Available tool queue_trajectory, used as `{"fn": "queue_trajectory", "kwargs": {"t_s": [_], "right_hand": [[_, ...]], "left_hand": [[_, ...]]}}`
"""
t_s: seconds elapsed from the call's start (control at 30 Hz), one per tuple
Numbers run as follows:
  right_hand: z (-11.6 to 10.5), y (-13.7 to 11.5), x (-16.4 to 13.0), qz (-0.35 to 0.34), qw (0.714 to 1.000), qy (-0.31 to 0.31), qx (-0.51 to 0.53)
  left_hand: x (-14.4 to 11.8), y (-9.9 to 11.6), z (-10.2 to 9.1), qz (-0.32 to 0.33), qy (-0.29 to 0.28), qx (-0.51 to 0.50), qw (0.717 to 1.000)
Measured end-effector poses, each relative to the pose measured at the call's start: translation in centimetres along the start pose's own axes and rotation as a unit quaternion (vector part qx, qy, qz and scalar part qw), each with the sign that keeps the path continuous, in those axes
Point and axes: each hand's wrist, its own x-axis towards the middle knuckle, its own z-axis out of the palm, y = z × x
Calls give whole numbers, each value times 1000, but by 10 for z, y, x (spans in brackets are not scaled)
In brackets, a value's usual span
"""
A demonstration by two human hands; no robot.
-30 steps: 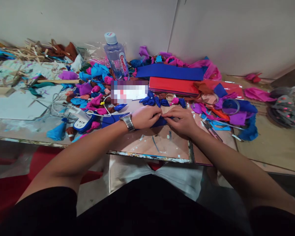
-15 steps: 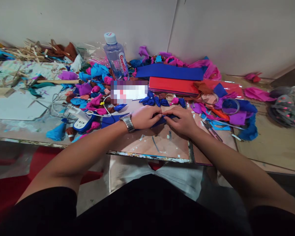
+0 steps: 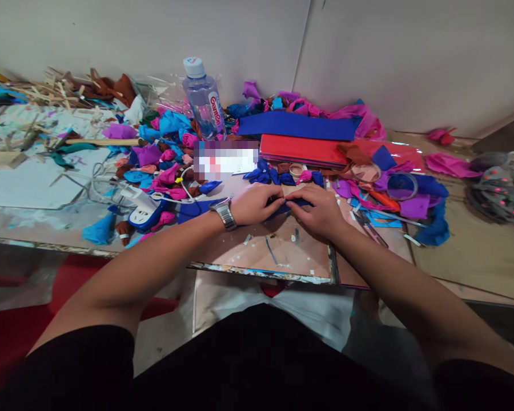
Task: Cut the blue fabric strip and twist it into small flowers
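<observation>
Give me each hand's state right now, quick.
Left hand: closed, holding the dark blue strip.
Right hand: closed, pinching the dark blue strip close beside the left hand.

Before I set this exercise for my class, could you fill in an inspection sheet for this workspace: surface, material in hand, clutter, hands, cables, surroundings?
Surface: tabletop marked, with small scraps on it.
Material in hand: blue strip, running under the left wrist; its exact folds are hidden.
Clutter: crumpled coloured pieces in heaps, wood offcuts at far left, capped bottle standing behind.
Hands: left hand and right hand close together, fingers pinching the strip; watch on the left wrist.
Cables: white socket block with blue sides, left of the hands, cords looping among the pieces.
Surroundings: pale wall behind; no other person seen.
</observation>
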Motion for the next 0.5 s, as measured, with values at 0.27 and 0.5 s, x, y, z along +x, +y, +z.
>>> {"fn": "queue_trajectory", "kwargs": {"t_s": [0.27,0.5], "right_hand": [[0,0,-1,-1,1000,-3,-7],[-2,0,-1,8,1000,-4,-21]], "left_hand": [[1,-2,1,1,8,-28,1000],[1,-2,3,-7,25,-20,999]]}}
